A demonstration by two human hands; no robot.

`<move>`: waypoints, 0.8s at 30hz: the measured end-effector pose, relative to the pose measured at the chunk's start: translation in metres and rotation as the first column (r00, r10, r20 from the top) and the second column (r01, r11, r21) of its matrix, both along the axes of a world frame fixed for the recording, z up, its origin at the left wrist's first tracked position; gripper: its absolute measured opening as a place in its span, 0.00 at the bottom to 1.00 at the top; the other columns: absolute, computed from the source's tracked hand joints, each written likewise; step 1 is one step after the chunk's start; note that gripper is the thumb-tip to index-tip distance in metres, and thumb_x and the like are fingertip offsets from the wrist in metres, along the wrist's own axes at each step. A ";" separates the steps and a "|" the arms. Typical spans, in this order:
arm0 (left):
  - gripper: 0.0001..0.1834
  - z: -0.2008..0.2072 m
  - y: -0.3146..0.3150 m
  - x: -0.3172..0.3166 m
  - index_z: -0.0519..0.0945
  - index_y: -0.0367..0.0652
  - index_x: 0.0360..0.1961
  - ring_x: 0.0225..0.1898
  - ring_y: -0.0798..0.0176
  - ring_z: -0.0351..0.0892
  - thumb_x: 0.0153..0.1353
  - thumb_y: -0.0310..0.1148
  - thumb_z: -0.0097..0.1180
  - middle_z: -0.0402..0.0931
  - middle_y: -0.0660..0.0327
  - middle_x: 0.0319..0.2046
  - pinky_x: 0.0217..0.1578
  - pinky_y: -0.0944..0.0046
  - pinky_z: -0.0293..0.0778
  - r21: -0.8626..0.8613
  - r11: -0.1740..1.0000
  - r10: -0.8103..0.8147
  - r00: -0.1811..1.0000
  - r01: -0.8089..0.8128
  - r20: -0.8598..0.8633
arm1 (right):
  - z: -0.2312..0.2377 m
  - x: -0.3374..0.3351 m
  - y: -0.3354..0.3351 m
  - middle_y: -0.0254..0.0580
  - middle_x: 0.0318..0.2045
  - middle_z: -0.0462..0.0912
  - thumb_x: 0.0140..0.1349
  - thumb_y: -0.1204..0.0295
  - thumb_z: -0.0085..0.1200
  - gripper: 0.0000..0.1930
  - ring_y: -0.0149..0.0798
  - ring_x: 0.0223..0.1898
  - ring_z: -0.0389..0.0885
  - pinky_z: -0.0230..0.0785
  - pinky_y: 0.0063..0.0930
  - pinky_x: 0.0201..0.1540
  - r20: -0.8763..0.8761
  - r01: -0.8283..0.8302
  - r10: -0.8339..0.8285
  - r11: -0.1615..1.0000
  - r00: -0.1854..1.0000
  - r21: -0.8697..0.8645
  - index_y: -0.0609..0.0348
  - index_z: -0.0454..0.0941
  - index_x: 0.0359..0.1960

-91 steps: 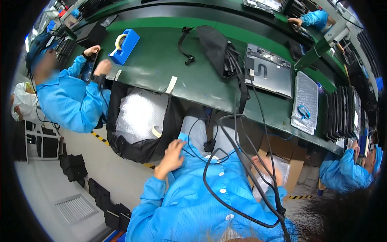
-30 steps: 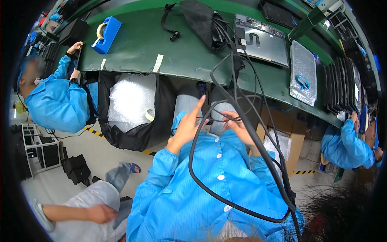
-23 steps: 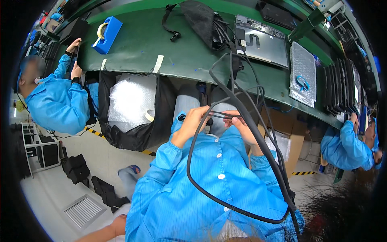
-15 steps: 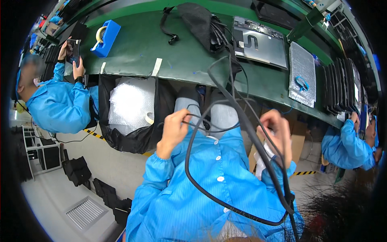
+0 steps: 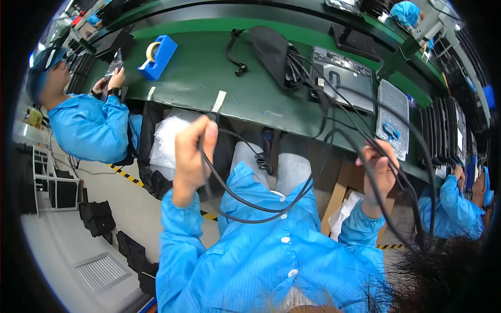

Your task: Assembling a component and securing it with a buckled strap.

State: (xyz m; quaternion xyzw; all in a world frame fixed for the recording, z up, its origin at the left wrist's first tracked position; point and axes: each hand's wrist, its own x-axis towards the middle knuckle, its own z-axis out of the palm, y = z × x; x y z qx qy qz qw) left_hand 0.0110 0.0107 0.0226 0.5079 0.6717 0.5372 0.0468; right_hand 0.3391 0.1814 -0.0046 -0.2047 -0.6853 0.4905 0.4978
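My left hand (image 5: 192,154) is raised at the left and grips a black cable (image 5: 261,203) near its end. My right hand (image 5: 380,171) is held out wide to the right and grips the same cable farther along. Between the hands the cable sags in a loop over my blue smock (image 5: 271,255). More black cables run from my right hand up to the green workbench (image 5: 209,78) and down past my right arm.
On the bench lie a black bag (image 5: 271,47), a flat grey device (image 5: 347,78), a blue tape dispenser (image 5: 156,52) and a bubble-wrap sheet (image 5: 394,117). A bin lined with bubble wrap (image 5: 167,146) stands left of my knees. Co-workers in blue sit at left (image 5: 86,125) and right (image 5: 451,201).
My hands have moved apart from in front of my chest. The left hand rose to the left, the right swung out to the right, and the cable loop between them stretched wider.
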 end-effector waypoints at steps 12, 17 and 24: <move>0.15 0.183 0.117 -0.089 0.70 0.35 0.19 0.16 0.64 0.60 0.62 0.24 0.60 0.60 0.57 0.13 0.21 0.60 0.60 0.340 0.939 0.209 0.715 0.042 -0.667 | -0.017 -0.003 0.000 0.44 0.26 0.79 0.77 0.36 0.23 0.45 0.39 0.32 0.79 0.70 0.32 0.41 -0.081 -0.318 0.308 0.921 0.948 -0.226 0.73 0.76 0.54; 0.16 0.182 0.180 -0.148 0.70 0.35 0.18 0.15 0.62 0.66 0.61 0.25 0.60 0.65 0.50 0.13 0.21 0.58 0.62 0.292 0.955 0.196 0.611 0.059 -0.767 | -0.024 -0.004 -0.001 0.42 0.25 0.76 0.78 0.39 0.24 0.41 0.36 0.29 0.75 0.68 0.30 0.36 -0.071 -0.310 0.302 0.931 0.951 -0.191 0.71 0.74 0.57; 0.12 0.107 0.233 -0.219 0.71 0.36 0.23 0.24 0.41 0.72 0.58 0.30 0.60 0.69 0.46 0.20 0.28 0.52 0.69 -0.023 0.997 -0.060 0.572 0.072 -0.818 | -0.041 0.005 -0.011 0.43 0.29 0.79 0.75 0.34 0.23 0.46 0.36 0.33 0.78 0.70 0.30 0.40 0.001 -0.363 0.378 0.890 0.926 -0.277 0.70 0.66 0.69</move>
